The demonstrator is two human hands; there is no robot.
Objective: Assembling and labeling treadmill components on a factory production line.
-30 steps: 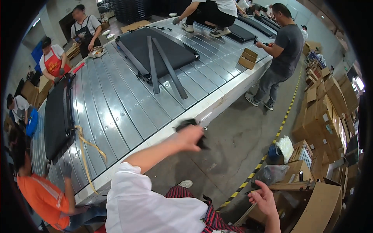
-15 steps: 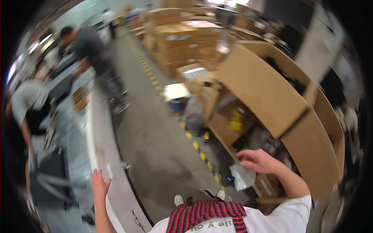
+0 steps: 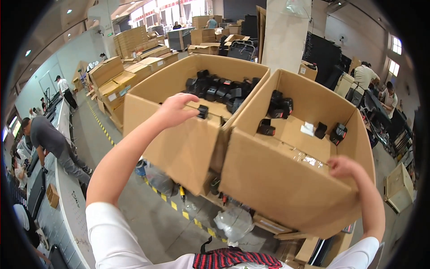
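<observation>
Two large open cardboard boxes stand side by side before me. The left cardboard box (image 3: 172, 145) holds a heap of black plastic parts (image 3: 219, 89). My left hand (image 3: 179, 110) is over its front rim, fingers apart and stretched toward a single black part (image 3: 203, 111); no hold on it shows. Inside the right cardboard box (image 3: 291, 179) lie several black blocky parts (image 3: 280, 105) and a small white piece (image 3: 307, 129). My right hand (image 3: 342, 167) is at this box's front rim, near the right corner, with fingers curled in. What they hold, if anything, is hidden.
Below the boxes are a crumpled clear plastic bag (image 3: 235, 223) and yellow-black floor tape (image 3: 186, 215). A long worktable (image 3: 67, 197) runs along the left, where a person in grey (image 3: 53, 139) leans over. Cardboard stacks (image 3: 112, 85) and a pillar (image 3: 284, 40) stand behind.
My view has swung right and up from the aisle to the two boxes. Both hands have moved up to the box rims; the left was beside the worktable, the right low by the boxes.
</observation>
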